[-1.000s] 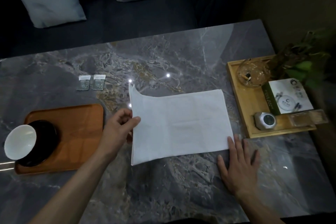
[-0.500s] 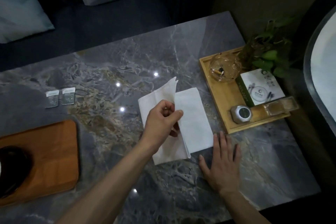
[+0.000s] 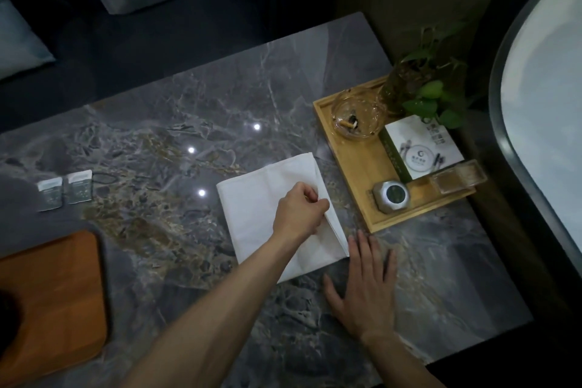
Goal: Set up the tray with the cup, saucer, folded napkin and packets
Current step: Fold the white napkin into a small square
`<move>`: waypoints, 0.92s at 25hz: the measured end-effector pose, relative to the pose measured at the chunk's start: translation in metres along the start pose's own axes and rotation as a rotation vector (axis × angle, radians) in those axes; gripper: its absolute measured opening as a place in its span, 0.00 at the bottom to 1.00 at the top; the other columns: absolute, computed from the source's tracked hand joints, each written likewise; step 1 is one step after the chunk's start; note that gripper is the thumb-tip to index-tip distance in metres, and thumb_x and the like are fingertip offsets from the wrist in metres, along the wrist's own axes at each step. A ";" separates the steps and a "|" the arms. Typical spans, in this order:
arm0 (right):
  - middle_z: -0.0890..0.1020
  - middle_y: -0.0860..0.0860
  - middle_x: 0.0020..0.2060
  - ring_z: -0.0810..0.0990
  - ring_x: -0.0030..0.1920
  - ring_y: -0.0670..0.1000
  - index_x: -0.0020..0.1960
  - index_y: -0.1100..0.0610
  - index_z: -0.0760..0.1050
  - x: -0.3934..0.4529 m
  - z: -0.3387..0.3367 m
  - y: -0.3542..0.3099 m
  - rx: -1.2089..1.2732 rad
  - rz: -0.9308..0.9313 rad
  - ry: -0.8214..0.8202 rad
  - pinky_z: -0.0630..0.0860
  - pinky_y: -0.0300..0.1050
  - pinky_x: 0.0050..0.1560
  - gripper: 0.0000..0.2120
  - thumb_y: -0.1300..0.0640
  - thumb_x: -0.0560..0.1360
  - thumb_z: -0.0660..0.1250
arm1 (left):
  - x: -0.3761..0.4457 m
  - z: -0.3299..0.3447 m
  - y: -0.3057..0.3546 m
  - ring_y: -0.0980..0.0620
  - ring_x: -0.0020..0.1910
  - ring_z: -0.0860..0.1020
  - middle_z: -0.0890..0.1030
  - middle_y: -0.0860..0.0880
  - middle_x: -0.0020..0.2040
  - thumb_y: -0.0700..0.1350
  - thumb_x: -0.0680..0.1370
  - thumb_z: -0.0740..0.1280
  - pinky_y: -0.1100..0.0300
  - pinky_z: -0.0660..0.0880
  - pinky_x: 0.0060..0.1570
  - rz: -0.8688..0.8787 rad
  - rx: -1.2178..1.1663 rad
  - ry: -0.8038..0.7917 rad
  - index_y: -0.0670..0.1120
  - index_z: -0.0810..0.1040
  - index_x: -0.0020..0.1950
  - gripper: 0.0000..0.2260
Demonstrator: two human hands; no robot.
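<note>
Head view: well left of our left grip point(image 3: 300, 214), the tray point(image 3: 53, 296) and the two packets point(image 3: 64, 189) are waiting. We are pinching that grip together on the napkin point(image 3: 252, 214), laying its folded layer flush, while our right grip point(image 3: 365, 287) is lying flat and spread on the counter point(image 3: 176, 110), just beside the napkin's corner, probably to steady it.

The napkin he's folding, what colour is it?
White: the napkin is plain, seen in the head view.

Grey marble table point(image 3: 245, 98) is bearing white napkin point(image 3: 252, 198) centre, two packets point(image 3: 66, 190) far left, orange tray point(image 3: 53, 299) near left, bamboo tray point(image 3: 359, 173) right.
</note>
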State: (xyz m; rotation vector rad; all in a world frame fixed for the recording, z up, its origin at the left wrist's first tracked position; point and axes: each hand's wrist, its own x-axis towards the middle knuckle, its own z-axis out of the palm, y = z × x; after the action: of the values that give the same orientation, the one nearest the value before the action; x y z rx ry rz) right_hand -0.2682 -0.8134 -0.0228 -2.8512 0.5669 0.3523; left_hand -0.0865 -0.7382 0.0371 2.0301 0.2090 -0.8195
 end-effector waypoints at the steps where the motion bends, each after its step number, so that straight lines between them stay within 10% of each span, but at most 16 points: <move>1: 0.58 0.56 0.78 0.52 0.79 0.56 0.78 0.60 0.54 0.000 0.000 0.000 0.004 -0.001 0.004 0.49 0.69 0.75 0.45 0.33 0.71 0.57 | 0.002 0.004 0.000 0.46 0.36 0.82 0.81 0.47 0.37 0.48 0.71 0.69 0.44 0.82 0.40 -0.002 0.040 0.010 0.47 0.72 0.41 0.08; 11: 0.56 0.54 0.79 0.52 0.79 0.56 0.80 0.57 0.47 0.000 -0.002 0.001 0.051 -0.013 0.033 0.50 0.68 0.75 0.46 0.33 0.72 0.55 | -0.003 0.016 -0.007 0.52 0.42 0.79 0.80 0.54 0.42 0.61 0.73 0.68 0.53 0.78 0.41 0.116 0.370 0.034 0.53 0.73 0.50 0.15; 23: 0.66 0.51 0.75 0.59 0.77 0.59 0.73 0.52 0.65 -0.004 -0.007 0.001 0.056 -0.110 0.147 0.52 0.71 0.73 0.32 0.42 0.72 0.60 | -0.043 -0.051 -0.119 0.45 0.61 0.74 0.77 0.45 0.60 0.46 0.74 0.67 0.48 0.71 0.63 0.684 0.742 0.365 0.47 0.74 0.60 0.15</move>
State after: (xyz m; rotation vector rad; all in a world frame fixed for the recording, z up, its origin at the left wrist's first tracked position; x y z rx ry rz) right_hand -0.2712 -0.8145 -0.0156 -2.8547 0.4363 0.1080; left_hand -0.1482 -0.6224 0.0008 2.6728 -0.6561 -0.0683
